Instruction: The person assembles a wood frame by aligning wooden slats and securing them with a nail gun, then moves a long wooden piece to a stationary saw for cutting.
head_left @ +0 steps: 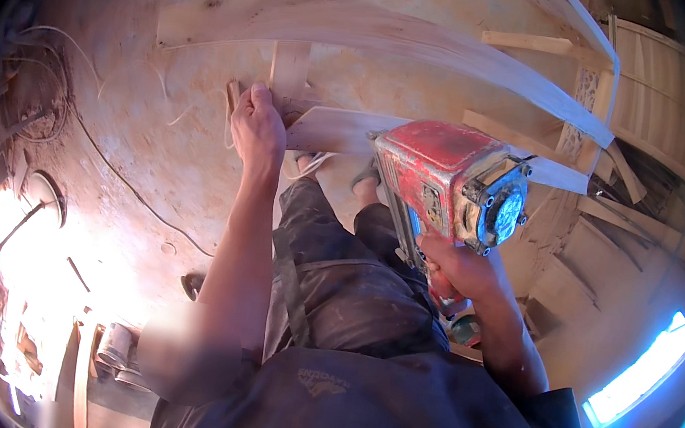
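My right hand is wrapped round the grip of a worn red nail gun, its round end cap facing right. The tool's front end lies over a pale plank with an angled left end. At that end, my left hand is closed on a small wooden piece, partly hidden by the fingers. Just beyond the hand, a narrow crosspiece runs away under a second, longer plank. The nail gun hides part of the nearer plank.
A dark cable snakes over the dusty floor at left. Wooden panels and loose strips lie to the right. A round metal disc on a rod and several cans are at lower left, near bright light.
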`<action>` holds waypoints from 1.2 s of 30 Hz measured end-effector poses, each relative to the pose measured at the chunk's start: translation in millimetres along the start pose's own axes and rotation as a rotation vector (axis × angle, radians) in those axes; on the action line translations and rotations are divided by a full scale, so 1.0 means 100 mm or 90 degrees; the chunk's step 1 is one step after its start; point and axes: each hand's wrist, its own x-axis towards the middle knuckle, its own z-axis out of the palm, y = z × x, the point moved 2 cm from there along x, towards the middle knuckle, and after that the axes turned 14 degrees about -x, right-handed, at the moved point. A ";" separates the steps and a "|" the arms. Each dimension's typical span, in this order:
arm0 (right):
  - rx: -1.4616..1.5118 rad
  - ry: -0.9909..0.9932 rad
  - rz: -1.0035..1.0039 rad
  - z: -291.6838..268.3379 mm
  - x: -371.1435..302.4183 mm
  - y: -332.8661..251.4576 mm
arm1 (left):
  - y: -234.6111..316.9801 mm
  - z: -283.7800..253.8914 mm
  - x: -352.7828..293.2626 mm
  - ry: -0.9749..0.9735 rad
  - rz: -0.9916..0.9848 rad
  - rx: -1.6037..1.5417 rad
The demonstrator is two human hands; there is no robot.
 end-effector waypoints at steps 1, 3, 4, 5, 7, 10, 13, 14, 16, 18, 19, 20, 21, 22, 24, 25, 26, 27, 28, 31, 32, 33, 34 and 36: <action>-0.007 0.002 -0.006 0.02 0.02 0.00 | 0.01 0.00 0.01 -0.002 -0.012 -0.001; -0.028 0.004 -0.014 0.04 0.05 -0.03 | 0.02 0.00 0.06 -0.002 -0.036 -0.002; -0.043 -0.002 -0.009 0.04 0.06 -0.06 | 0.03 -0.01 0.06 0.012 -0.023 0.010; -0.065 -0.018 0.014 0.02 0.06 -0.08 | 0.04 0.00 0.05 0.026 -0.011 0.022; -0.107 -0.034 0.073 0.01 0.04 -0.13 | 0.11 0.02 0.03 0.032 0.007 0.049; -0.168 -0.048 0.172 -0.01 -0.02 -0.26 | 0.19 0.02 -0.01 0.025 0.028 0.079; -0.178 -0.047 0.185 0.01 -0.03 -0.31 | 0.17 0.03 -0.01 0.029 0.058 0.076; -0.158 -0.038 0.146 0.02 -0.04 -0.30 | 0.17 0.04 -0.02 0.030 0.058 0.072; -0.144 -0.006 -0.012 0.10 0.02 -0.10 | 0.16 0.03 -0.02 0.030 0.051 0.072; -0.164 -0.037 0.061 0.01 0.05 0.00 | 0.19 0.03 -0.01 0.025 0.046 0.075; -0.173 -0.042 0.084 0.00 0.05 0.02 | 0.18 0.03 -0.01 0.026 0.034 0.075; -0.181 -0.049 0.108 0.00 0.05 0.03 | 0.16 0.01 -0.01 0.027 0.023 0.074; -0.193 -0.047 0.115 -0.02 0.06 0.05 | 0.15 0.01 -0.01 0.030 0.012 0.072; -0.201 -0.048 0.122 -0.04 0.06 0.05 | 0.15 0.02 -0.01 0.036 0.019 0.075; -0.209 -0.048 0.135 -0.05 0.06 0.01 | 0.16 0.03 -0.01 0.046 0.037 0.081; -0.199 -0.054 0.142 -0.03 0.05 -0.03 | 0.16 0.03 0.00 0.044 0.034 0.081; -0.189 -0.059 0.151 -0.03 0.04 -0.08 | 0.15 0.04 0.00 0.041 0.031 0.081; -0.169 -0.069 0.159 -0.02 0.01 -0.13 | 0.15 0.03 -0.01 0.039 0.030 0.081; -0.170 -0.081 0.171 0.00 0.00 -0.14 | 0.15 0.04 -0.01 0.046 0.027 0.081; -0.215 -0.112 0.207 0.01 0.01 -0.15 | 0.16 0.05 -0.01 0.051 0.015 0.076; -0.203 -0.097 0.190 0.00 -0.03 -0.15 | 0.15 0.05 -0.02 0.044 0.007 0.074; -0.192 -0.087 0.174 -0.02 -0.08 -0.15 | 0.14 0.03 -0.02 0.042 -0.001 0.074; -0.150 -0.034 0.143 0.00 -0.18 -0.14 | 0.14 0.02 -0.01 0.049 0.020 0.074; -0.194 0.055 -0.067 -0.06 -0.27 0.15 | 0.15 0.02 -0.02 0.062 0.060 0.078</action>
